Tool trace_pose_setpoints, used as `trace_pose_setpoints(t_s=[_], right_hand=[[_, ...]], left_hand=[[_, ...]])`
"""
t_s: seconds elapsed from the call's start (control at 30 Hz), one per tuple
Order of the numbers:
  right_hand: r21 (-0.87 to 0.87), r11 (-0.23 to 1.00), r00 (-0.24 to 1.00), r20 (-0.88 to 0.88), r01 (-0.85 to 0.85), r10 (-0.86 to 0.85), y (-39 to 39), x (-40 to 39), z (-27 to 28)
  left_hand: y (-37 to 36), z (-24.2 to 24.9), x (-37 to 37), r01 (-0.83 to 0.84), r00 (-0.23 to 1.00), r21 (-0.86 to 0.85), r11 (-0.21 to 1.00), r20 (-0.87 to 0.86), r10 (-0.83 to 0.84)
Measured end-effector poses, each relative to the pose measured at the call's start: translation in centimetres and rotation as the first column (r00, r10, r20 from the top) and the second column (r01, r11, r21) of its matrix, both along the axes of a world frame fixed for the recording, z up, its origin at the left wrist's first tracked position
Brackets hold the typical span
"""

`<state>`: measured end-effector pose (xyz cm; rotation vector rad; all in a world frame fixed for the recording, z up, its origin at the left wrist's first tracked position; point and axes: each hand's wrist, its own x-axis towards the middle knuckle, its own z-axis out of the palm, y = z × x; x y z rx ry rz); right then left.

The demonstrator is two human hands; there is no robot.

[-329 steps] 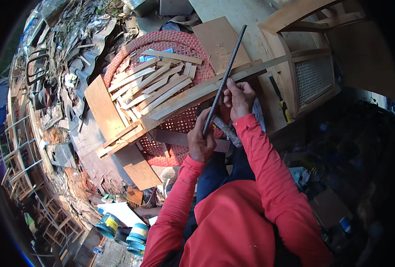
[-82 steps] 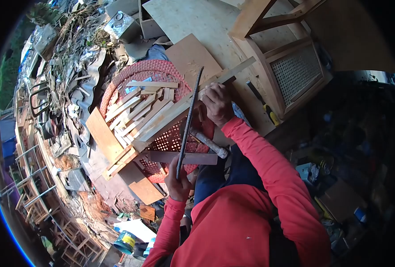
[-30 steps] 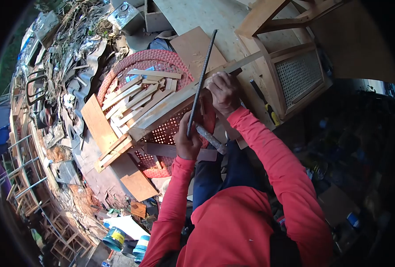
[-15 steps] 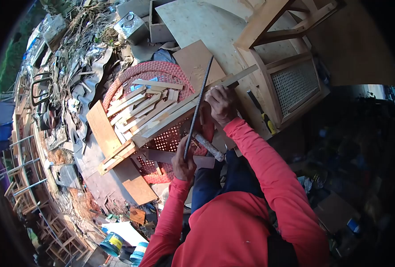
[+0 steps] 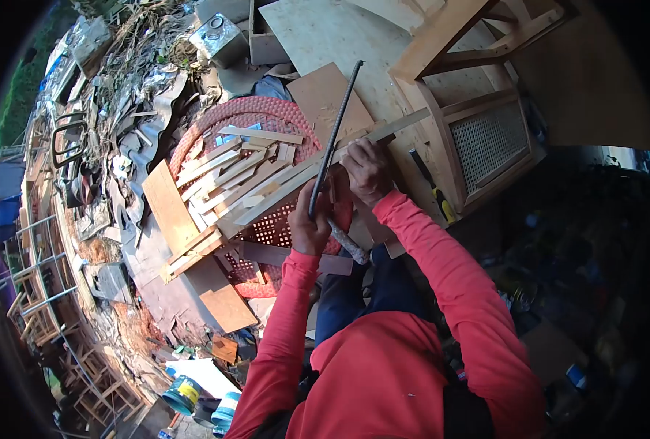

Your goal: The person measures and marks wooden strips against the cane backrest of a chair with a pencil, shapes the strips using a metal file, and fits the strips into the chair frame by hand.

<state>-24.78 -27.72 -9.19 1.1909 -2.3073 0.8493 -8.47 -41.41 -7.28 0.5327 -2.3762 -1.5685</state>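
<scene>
My left hand (image 5: 310,225) is closed around the lower end of a long, thin, dark bar-like tool (image 5: 337,132). It slants up and away across a long wooden strip (image 5: 284,192); whether it has teeth is too small to tell. My right hand (image 5: 369,172), fingers curled, grips the strip just right of where the tool crosses it. Under the strip is a red woven plastic chair (image 5: 226,117), with several loose wood pieces (image 5: 226,175) lying on it. Below my hands hangs a rough, pale-coated rod-like piece (image 5: 348,241), partly hidden.
A chisel-like tool with a yellow-and-black handle (image 5: 443,205) lies right of my right hand, by a wooden frame with woven mesh (image 5: 489,143). A plywood sheet (image 5: 325,36) extends ahead. A metal tin (image 5: 221,40) stands beyond the chair; paint cans (image 5: 183,394) are at lower left.
My left hand has moved forward and slightly right, carrying the dark tool, whose far end now reaches farther past the strip. My right hand stays on the strip.
</scene>
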Motion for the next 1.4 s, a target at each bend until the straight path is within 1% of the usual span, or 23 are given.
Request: trace_pose_setpoints(t_s=[0.07,0.1,0.2,0.27,0.37,0.47,0.5,0.53,0.6,0.67,0.7,0.8,0.83,0.87,0.9,1.0,1.03,1.13,1.2,1.27,1.3,1.37,1.4], right_hand=[[-0.013,1.0,0.999,-0.035,-0.005,0.004,-0.3,-0.2,0.3],[-0.018,1.0,0.999,-0.044,0.0,0.0,-0.6,-0.3,0.2],[-0.018,1.0,0.998,-0.058,0.023,-0.024,-0.4,-0.2,-0.1],[-0.026,0.999,0.998,-0.048,0.037,-0.038,-0.8,0.0,-0.4],[0.008,0.999,0.997,-0.067,0.036,-0.035,-0.6,0.0,-0.4],[0.011,0.999,0.999,-0.028,0.032,-0.032,-0.7,0.0,-0.6],[0.048,0.998,0.999,-0.026,0.03,-0.028,-0.6,0.0,0.0],[0.083,0.996,1.0,-0.023,0.023,-0.021,-0.5,-0.1,0.9],[0.138,0.99,1.0,-0.013,-0.001,0.003,0.0,0.0,1.4],[0.163,0.986,0.999,-0.031,-0.033,0.039,0.1,-1.5,1.5],[0.172,0.981,0.996,0.024,-0.089,0.086,0.2,-2.1,1.6],[0.184,0.957,0.971,0.119,-0.226,0.206,0.8,-3.6,2.4],[0.158,0.964,0.973,0.127,-0.212,0.193,0.5,-3.6,3.1],[0.134,0.971,0.974,0.138,-0.196,0.178,0.1,-3.7,3.8],[0.112,0.969,0.957,0.218,-0.221,0.193,-0.2,-3.8,3.8],[0.147,0.94,0.946,0.148,-0.309,0.288,-1.2,-3.5,4.0],[0.13,0.946,0.951,0.128,-0.297,0.281,-2.3,-3.2,5.3],[0.071,0.915,0.917,0.038,-0.398,0.397,-8.1,-1.9,9.8],[0.04,0.848,0.849,-0.009,-0.528,0.528,-13.0,-1.5,9.9],[0.045,0.791,0.791,0.087,-0.61,0.605,-17.1,-1.2,7.4],[0.051,0.804,0.803,0.112,-0.593,0.585,-17.1,-0.6,7.7],[0.068,0.826,0.823,0.156,-0.56,0.546,-17.2,0.5,8.2],[0.15,0.831,0.841,0.187,-0.536,0.508,-16.6,0.7,7.9]], left_hand=[[-0.3,0.3,-0.5,0.012,0.996,0.027,1.0,-0.09,-0.01],[-0.5,0.0,-0.6,0.021,0.988,-0.037,0.999,-0.151,-0.027],[-0.5,-0.8,-0.2,0.009,0.993,0.059,0.998,-0.119,-0.002],[-0.5,-1.4,0.2,-0.001,0.987,0.073,0.997,-0.157,0.013],[-0.6,0.2,0.3,-0.015,0.981,0.114,0.993,-0.191,0.036],[-1.8,4.9,3.3,-0.066,0.984,0.004,0.998,-0.165,0.066],[-2.3,6.2,4.9,-0.081,0.978,-0.013,0.997,-0.196,0.077],[-2.9,7.4,7.1,-0.086,0.982,0.028,0.996,-0.164,0.09],[-4.0,8.9,11.9,-0.131,0.985,-0.028,0.991,-0.114,0.127],[-4.7,10.1,15.9,-0.161,0.983,-0.202,0.966,-0.122,0.138],[-4.9,10.5,18.3,-0.154,0.988,-0.236,0.959,-0.051,0.146],[-3.7,11.7,24.8,-0.167,0.968,-0.228,0.959,0.148,0.204],[-3.0,12.5,25.8,-0.183,0.967,-0.189,0.965,0.141,0.211],[-2.3,12.6,27.3,-0.193,0.96,-0.146,0.97,0.179,0.218],[-1.6,12.6,28.8,-0.205,0.95,-0.104,0.973,0.217,0.223],[0.3,11.1,30.8,-0.183,0.966,-0.19,0.965,0.149,0.213],[0.5,10.3,31.0,-0.185,0.978,-0.223,0.957,0.055,0.201],[1.9,11.9,32.1,-0.143,0.954,-0.138,0.98,0.243,0.174],[1.8,10.4,32.1,-0.098,0.975,-0.185,0.978,0.177,0.131],[1.8,9.3,32.2,-0.057,0.986,-0.216,0.975,0.144,0.089],[0.9,9.0,31.8,0.005,0.987,-0.361,0.932,0.149,0.053],[-0.4,9.7,31.1,0.126,0.971,-0.357,0.926,0.234,-0.042],[-1.3,9.7,30.5,0.184,0.958,-0.351,0.918,0.271,-0.089]])
